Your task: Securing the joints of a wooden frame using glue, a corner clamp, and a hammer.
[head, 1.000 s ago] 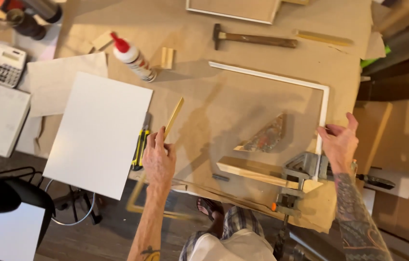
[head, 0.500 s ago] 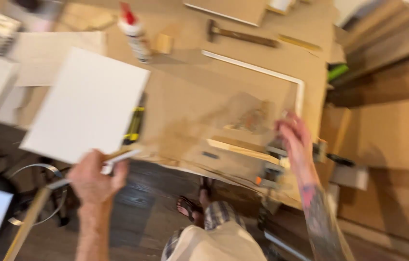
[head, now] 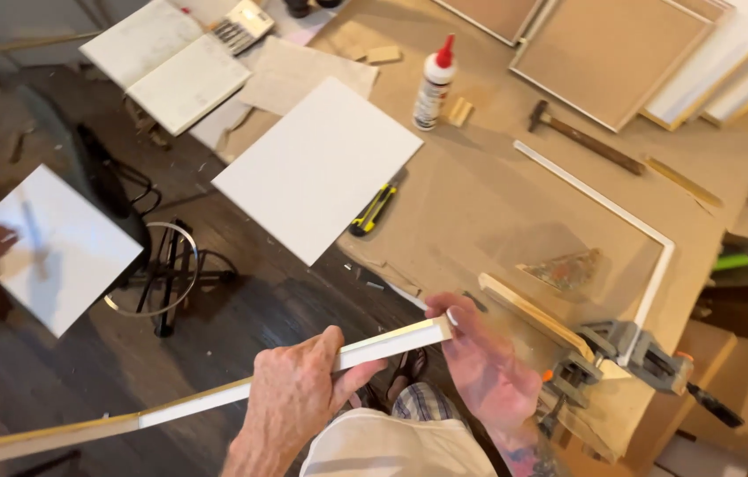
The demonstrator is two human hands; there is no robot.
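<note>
Since a moment ago we are lifting the long moulding strip [head: 215,397] off the tabletop [head: 497,203]; left hand [head: 294,397] is wrapping its middle, right hand [head: 480,362] is pinching its far end. It seems light, stiff, whippy.

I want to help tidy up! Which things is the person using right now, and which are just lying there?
In use:
- long white moulding strip, held in the left hand
- right hand at the strip's end
- corner clamp on the half-built frame

Lying about:
- glue bottle
- hammer
- yellow utility knife
- white board
- calculator
</note>
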